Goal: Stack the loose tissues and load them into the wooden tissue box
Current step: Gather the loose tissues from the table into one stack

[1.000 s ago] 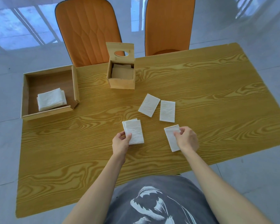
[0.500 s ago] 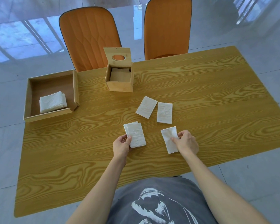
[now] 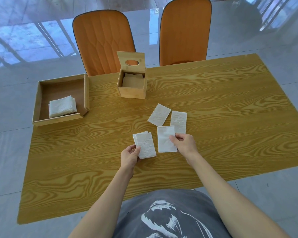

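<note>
The left hand (image 3: 130,156) pinches the near-left corner of a small stack (image 3: 144,145) of tissues lying on the table (image 3: 230,109). The right hand (image 3: 184,144) holds one tissue (image 3: 165,140) by its right edge, thumb on top, just beside the stack and apart from it; whether it is lifted off the wood is hard to tell. Two more loose tissues lie just beyond: one (image 3: 159,114) tilted, the other (image 3: 178,121) beside it with its near edge tucked behind the held tissue. The box (image 3: 132,86) stands near the far edge, its lid (image 3: 130,62) with the oval hole tipped up, paper visible inside. To the left a tray (image 3: 85,93) holds another white pile (image 3: 62,106). Two orange chairs (image 3: 104,40) stand behind the table.
</note>
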The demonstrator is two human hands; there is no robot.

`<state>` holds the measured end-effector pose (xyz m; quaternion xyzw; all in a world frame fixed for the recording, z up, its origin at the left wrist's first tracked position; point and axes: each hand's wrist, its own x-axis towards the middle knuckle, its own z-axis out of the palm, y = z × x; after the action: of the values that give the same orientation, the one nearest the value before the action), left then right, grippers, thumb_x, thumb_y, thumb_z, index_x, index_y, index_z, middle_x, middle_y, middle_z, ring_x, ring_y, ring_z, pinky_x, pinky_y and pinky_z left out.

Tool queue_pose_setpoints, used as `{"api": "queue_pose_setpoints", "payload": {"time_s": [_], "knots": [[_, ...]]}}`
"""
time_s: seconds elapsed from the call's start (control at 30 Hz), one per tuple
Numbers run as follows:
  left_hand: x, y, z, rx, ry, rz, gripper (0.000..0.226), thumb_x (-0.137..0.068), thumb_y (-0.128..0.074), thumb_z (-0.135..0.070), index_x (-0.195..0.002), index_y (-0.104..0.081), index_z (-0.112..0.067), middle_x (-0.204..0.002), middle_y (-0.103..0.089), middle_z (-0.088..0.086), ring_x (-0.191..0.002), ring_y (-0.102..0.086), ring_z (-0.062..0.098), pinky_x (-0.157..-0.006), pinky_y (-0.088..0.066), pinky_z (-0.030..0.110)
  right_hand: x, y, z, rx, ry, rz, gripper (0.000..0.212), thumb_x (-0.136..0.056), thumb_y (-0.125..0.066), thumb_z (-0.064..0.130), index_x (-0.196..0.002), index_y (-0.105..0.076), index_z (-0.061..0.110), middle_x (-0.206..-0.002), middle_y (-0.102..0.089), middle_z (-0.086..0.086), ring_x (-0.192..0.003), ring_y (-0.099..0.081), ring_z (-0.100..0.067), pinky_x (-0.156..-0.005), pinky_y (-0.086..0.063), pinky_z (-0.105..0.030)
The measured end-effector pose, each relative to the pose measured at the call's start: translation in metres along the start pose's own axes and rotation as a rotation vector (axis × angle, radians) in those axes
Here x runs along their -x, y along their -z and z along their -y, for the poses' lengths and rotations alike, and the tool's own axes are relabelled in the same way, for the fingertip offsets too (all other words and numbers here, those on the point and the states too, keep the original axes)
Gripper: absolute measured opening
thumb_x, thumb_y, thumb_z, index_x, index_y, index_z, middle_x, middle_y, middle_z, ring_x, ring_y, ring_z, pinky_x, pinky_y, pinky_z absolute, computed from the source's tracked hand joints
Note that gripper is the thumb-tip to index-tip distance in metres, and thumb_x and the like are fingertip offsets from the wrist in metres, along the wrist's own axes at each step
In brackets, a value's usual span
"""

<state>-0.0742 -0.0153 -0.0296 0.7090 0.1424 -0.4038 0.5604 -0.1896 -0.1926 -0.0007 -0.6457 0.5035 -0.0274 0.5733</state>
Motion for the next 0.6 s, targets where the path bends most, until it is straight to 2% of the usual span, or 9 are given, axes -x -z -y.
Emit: {"api": "queue_pose_setpoints", "payload": {"time_s": [0.1, 0.17, 0.27, 0.4, 0.5, 0.6], "knots": [[-0.001, 0.000, -0.001, -0.006, -0.003, 0.003, 0.031, -0.094, -0.063, -0.017, -0.123, -0.060, -0.006, -0.100, -0.073, 0.004, -0.082, -0.069, 0.013, -0.057, -0.053, 0.021, -0.003, -0.023, 0.006, -0.054, -0.026, 0.077, 0.006, -0.087, -0.075, 0.025, -0.089, -0.074, 0.020, -0.095, -0.077, -0.003, -0.091, -0.073, -0.022, -0.085, -0.060, -0.047], [-0.001, 0.000, -0.001, -0.014, -0.009, 0.003, 0.030, -0.094, -0.063, -0.018, -0.122, -0.061, -0.006, -0.096, -0.073, 0.002, -0.078, -0.069, 0.012, -0.053, -0.053, 0.019, -0.004, -0.037, 0.008, -0.057, -0.041, 0.107, 0.018, -0.087, -0.075, 0.025, -0.099, -0.073, 0.013, -0.097, -0.076, -0.005, -0.092, -0.073, -0.022, -0.086, -0.060, -0.047], [-0.002, 0.001, -0.001, -0.021, -0.004, -0.006, 0.028, -0.095, -0.063, -0.019, -0.119, -0.062, -0.007, -0.096, -0.073, 0.003, -0.078, -0.068, 0.014, -0.054, -0.053, 0.021, -0.006, -0.052, 0.008, -0.051, -0.065, 0.137, 0.024, -0.087, -0.075, 0.023, -0.106, -0.071, 0.009, -0.102, -0.075, -0.007, -0.094, -0.072, -0.021, -0.087, -0.060, -0.045], [-0.004, 0.002, 0.000, -0.006, 0.002, -0.001, 0.022, -0.095, -0.062, -0.020, -0.114, -0.064, -0.009, -0.091, -0.074, 0.004, -0.077, -0.068, 0.017, -0.065, -0.055, 0.029, -0.010, -0.064, 0.004, -0.009, -0.067, 0.141, 0.025, -0.087, -0.075, 0.023, -0.107, -0.070, 0.008, -0.106, -0.074, -0.008, -0.096, -0.071, -0.020, -0.086, -0.060, -0.041], [-0.004, 0.001, 0.001, -0.002, 0.004, -0.008, 0.020, -0.097, -0.058, -0.023, -0.108, -0.068, -0.009, -0.092, -0.074, 0.006, -0.081, -0.067, 0.021, -0.081, -0.057, 0.041, -0.010, -0.068, 0.002, 0.132, -0.008, 0.094, 0.023, -0.086, -0.074, 0.028, -0.102, -0.074, 0.011, -0.103, -0.074, -0.002, -0.095, -0.069, -0.017, -0.071, -0.056, -0.026], [-0.004, 0.001, 0.000, 0.006, 0.015, -0.014, 0.021, -0.097, -0.057, -0.029, -0.096, -0.071, -0.014, -0.090, -0.074, 0.009, -0.079, -0.065, 0.023, -0.079, -0.054, 0.040, -0.008, -0.070, 0.004, 0.340, 0.044, 0.036, 0.029, -0.086, -0.073, 0.036, -0.104, -0.075, 0.013, -0.105, -0.074, -0.001, -0.097, -0.067, -0.019, -0.071, -0.049, -0.027]]}}
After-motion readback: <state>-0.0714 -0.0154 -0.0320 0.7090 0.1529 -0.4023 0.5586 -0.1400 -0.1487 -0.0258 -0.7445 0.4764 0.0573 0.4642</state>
